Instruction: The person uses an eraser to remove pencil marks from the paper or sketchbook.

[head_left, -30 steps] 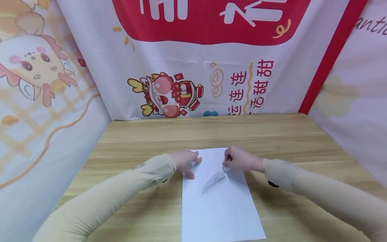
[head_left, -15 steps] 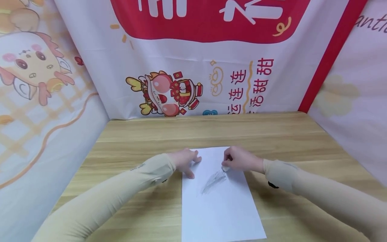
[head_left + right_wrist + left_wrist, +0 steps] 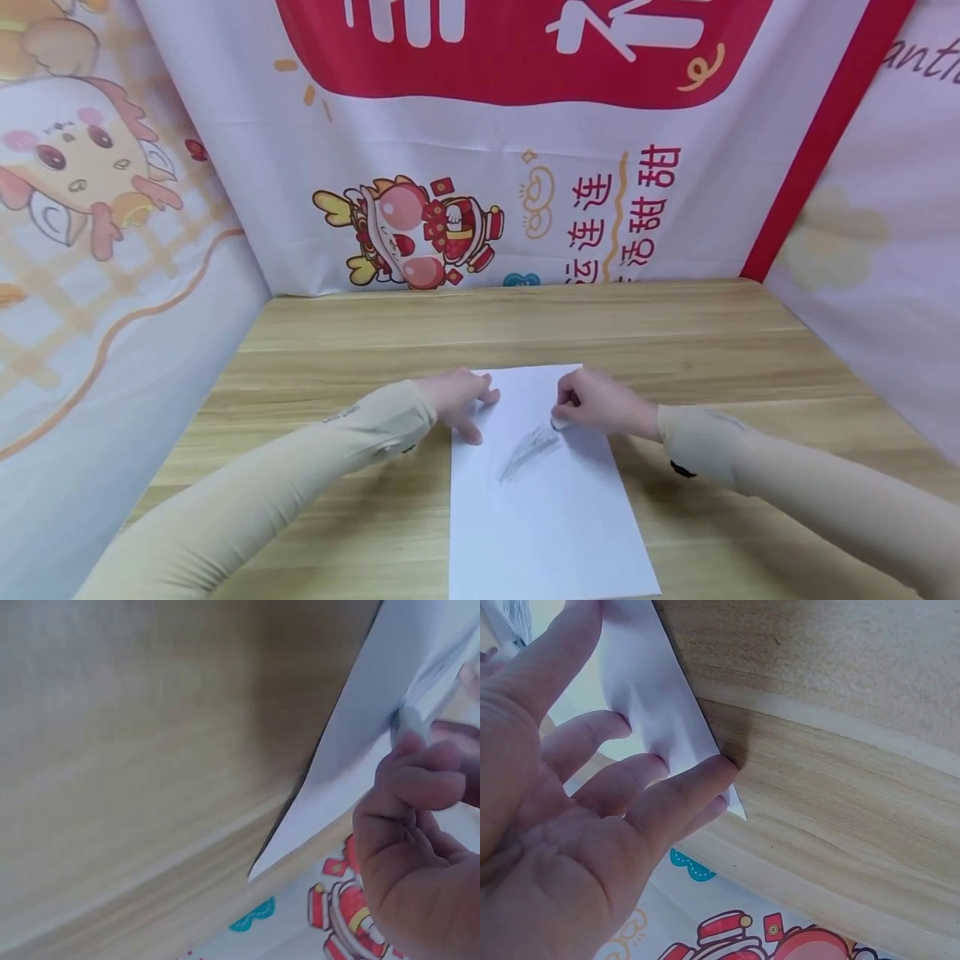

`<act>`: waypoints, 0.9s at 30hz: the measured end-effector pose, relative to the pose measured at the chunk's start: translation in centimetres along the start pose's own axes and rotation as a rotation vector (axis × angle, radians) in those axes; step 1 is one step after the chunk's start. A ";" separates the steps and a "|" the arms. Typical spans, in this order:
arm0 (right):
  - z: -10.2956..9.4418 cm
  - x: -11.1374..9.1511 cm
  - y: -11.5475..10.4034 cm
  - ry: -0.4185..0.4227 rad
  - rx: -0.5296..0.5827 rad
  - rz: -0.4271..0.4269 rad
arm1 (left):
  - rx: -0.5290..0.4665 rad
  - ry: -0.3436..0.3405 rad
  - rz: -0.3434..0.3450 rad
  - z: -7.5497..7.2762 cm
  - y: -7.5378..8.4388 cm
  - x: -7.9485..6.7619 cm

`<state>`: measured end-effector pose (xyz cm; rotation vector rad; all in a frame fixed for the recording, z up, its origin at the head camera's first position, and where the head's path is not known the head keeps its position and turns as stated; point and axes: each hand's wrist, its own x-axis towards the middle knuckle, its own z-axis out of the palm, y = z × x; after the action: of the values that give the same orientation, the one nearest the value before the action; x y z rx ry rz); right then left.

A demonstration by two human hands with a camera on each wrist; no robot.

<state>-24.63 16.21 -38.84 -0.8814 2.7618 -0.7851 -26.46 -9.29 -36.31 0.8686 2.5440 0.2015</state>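
Observation:
A white sheet of paper (image 3: 551, 533) lies on the wooden table, with a slanting grey pencil smudge (image 3: 528, 454) across its upper half. My left hand (image 3: 459, 402) rests spread on the sheet's upper left edge; in the left wrist view its fingertips (image 3: 724, 766) press the paper near a corner. My right hand (image 3: 603, 402) pinches a small white eraser (image 3: 408, 726) between thumb and curled fingers. The eraser's darkened end touches the paper at the smudge's upper right end. Most of the eraser is hidden by the fingers.
The wooden table (image 3: 337, 333) extends around the sheet on both sides and behind it. A printed cloth (image 3: 450, 133) with red and white patterns hangs at the table's back edge. Patterned cloths also hang at the left and right.
My right hand shifts slightly to the right with the eraser, staying at the upper end of the smudge. My left hand and the sheet stay nearly where they were.

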 end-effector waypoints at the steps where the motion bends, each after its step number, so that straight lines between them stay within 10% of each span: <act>1: -0.1 -0.3 -0.1 -0.024 0.004 -0.004 | -0.005 0.001 -0.003 0.0 0.1 0.0; 27: -0.4 0.3 -0.6 -0.061 0.010 0.013 | 0.030 0.001 -0.005 0.0 0.4 0.2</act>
<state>-24.71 15.76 -38.22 -0.8695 2.7063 -0.7563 -26.43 -8.87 -36.27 0.8742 2.5558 0.1622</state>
